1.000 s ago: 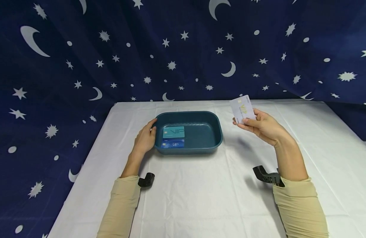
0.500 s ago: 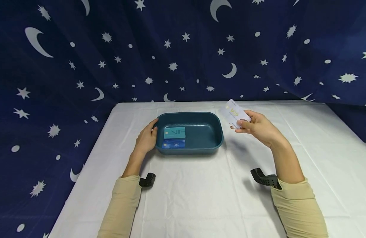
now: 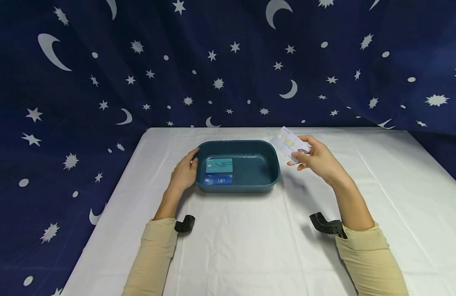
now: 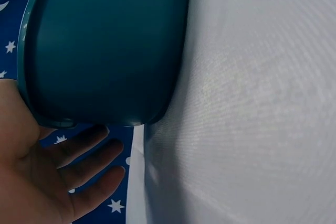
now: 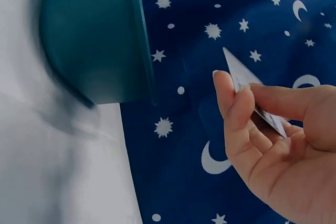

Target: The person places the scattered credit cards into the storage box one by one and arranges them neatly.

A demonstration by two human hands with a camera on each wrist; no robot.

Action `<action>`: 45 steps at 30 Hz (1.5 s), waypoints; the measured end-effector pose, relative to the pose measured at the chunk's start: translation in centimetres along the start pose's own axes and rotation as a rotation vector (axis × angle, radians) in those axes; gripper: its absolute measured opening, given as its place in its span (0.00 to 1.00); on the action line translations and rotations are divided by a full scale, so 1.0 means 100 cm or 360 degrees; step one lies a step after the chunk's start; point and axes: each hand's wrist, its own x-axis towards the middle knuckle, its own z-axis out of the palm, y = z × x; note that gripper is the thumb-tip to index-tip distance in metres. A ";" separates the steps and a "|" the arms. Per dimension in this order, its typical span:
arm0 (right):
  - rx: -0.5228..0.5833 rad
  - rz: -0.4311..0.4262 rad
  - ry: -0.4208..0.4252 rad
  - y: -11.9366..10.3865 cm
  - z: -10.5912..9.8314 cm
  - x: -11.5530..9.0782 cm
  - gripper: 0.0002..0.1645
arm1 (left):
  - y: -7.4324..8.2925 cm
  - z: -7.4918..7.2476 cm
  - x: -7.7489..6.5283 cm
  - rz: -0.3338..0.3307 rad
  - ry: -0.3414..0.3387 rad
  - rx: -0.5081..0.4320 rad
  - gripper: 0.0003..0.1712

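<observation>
Two plastic cards lie flat in the left part of a teal plastic tub (image 3: 237,189): a turquoise card (image 3: 213,166) marked VIP and a blue card (image 3: 212,179) nearer the front wall. My left hand (image 3: 184,172) holds the tub's left rim by thumb and forefinger; in the left wrist view the other fingers (image 4: 100,184) extend loosely beside the end wall. To the right of the tub and above the table, my right hand (image 3: 318,160) pinches a white VIP card (image 3: 285,144) between thumb and fingers. The right wrist view shows this white card (image 5: 241,69) nearly edge-on.
A white cloth (image 3: 235,246) with fold lines covers the table. Behind it hangs a dark blue curtain (image 3: 243,74) printed with moons and stars. Black wrist mounts sit on the left forearm (image 3: 185,224) and the right forearm (image 3: 326,225).
My right hand has moved left, bringing the white card closer to the tub's right rim and tilting it further left. The left hand and the two cards in the tub stay put.
</observation>
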 end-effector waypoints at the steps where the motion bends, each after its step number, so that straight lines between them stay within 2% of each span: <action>1: -0.0011 -0.0002 0.0002 0.001 0.002 0.000 0.30 | 0.000 0.000 0.000 -0.0001 -0.0004 0.0003 0.25; 7: -0.0087 -0.0010 -0.0026 0.007 0.011 0.001 0.31 | 0.001 0.003 0.000 0.0010 0.0002 0.0000 0.25; 12: -0.0089 -0.0003 -0.0098 0.011 0.020 0.002 0.32 | 0.001 0.007 0.000 0.0022 -0.0031 0.0013 0.25; 17: -0.0114 -0.0011 -0.0161 0.012 0.028 0.008 0.32 | 0.001 0.008 0.001 0.0022 -0.0016 0.0014 0.25; 30: -0.0230 -0.0011 -0.0143 0.009 0.045 0.025 0.31 | -0.001 0.006 -0.001 0.0026 0.0008 0.0002 0.25; 45: -0.0339 -0.0016 -0.0206 0.000 0.054 0.035 0.31 | -0.005 -0.001 -0.001 0.0031 0.0054 -0.0003 0.25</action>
